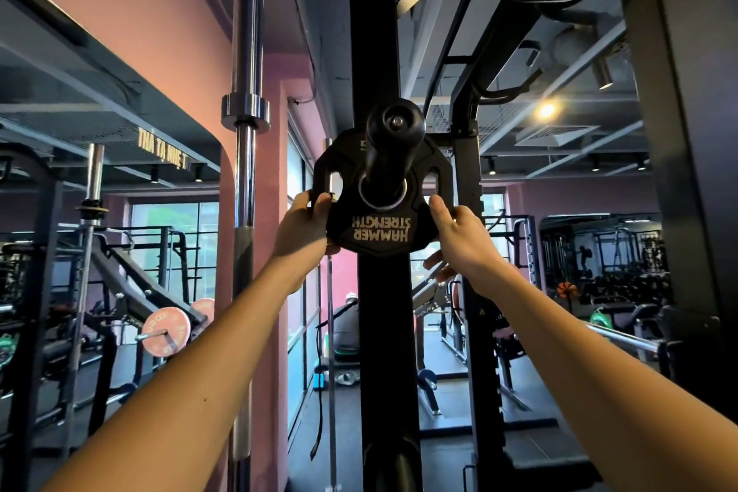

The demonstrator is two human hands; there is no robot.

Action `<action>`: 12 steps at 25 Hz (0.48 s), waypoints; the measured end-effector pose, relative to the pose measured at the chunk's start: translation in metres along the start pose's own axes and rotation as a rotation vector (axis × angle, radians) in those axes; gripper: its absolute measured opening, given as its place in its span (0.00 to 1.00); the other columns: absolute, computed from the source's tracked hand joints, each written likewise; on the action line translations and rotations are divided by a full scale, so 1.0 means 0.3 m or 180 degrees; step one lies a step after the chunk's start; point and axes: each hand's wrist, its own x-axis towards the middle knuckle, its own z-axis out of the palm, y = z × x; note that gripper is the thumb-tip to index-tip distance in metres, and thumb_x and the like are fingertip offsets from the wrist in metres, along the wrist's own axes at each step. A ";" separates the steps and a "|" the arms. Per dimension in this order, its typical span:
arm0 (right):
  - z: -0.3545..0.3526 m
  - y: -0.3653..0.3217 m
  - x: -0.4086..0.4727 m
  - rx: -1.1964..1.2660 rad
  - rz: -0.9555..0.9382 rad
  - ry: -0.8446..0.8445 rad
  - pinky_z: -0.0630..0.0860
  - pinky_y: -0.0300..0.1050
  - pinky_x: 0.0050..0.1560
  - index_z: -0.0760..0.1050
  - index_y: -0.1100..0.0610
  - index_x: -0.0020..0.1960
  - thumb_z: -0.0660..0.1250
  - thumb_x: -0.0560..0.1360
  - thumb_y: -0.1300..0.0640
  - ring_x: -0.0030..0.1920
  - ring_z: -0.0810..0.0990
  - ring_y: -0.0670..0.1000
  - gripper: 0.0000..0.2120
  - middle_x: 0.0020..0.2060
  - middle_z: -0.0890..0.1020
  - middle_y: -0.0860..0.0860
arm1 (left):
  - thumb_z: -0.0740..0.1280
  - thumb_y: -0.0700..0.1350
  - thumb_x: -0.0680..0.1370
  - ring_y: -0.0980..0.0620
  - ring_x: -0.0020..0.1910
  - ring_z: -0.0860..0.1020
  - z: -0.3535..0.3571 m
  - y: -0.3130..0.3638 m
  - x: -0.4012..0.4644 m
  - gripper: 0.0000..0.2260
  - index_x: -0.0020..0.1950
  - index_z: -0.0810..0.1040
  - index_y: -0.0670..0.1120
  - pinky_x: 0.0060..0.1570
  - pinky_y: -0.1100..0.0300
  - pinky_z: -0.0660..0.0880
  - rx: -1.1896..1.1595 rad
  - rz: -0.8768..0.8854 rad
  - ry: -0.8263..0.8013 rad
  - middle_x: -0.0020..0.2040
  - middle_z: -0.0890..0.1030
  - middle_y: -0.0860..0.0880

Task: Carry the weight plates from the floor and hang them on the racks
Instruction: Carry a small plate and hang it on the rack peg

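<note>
Gripping plate (381,212) on rack peg (393,132)

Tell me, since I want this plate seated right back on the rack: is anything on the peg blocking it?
Nothing visible does. The weight plate is already threaded on the storage peg, with both hands, left hand and right hand, gripping its edges. The peg behind the plate is hidden from view.

Black weight plate (379,230), upside-down "HAMMER STRENGTH" lettering, centre hole threaded over black rack peg (393,132), upright
</note>
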 end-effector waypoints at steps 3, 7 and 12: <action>-0.031 0.018 -0.088 -0.0351 -0.0090 0.0053 0.81 0.51 0.41 0.67 0.61 0.67 0.56 0.78 0.35 0.44 0.83 0.53 0.32 0.51 0.80 0.55 | 0.62 0.51 0.82 0.46 0.39 0.86 -0.023 0.002 -0.089 0.17 0.68 0.71 0.46 0.36 0.58 0.82 -0.0050 -0.0145 0.0079 0.56 0.80 0.47; -0.073 0.077 -0.286 -0.0498 -0.0108 -0.0070 0.74 0.43 0.48 0.71 0.56 0.63 0.57 0.78 0.34 0.50 0.81 0.49 0.28 0.51 0.81 0.49 | 0.63 0.52 0.82 0.52 0.38 0.85 -0.065 -0.006 -0.270 0.10 0.59 0.74 0.49 0.44 0.54 0.82 0.0384 -0.0240 -0.0126 0.58 0.80 0.44; -0.128 0.199 -0.626 -0.0281 0.0220 -0.0342 0.70 0.34 0.46 0.73 0.48 0.55 0.59 0.77 0.35 0.51 0.78 0.39 0.18 0.49 0.81 0.42 | 0.64 0.55 0.80 0.51 0.44 0.84 -0.093 -0.063 -0.635 0.05 0.48 0.75 0.55 0.49 0.51 0.78 0.0469 -0.0625 -0.0385 0.54 0.82 0.48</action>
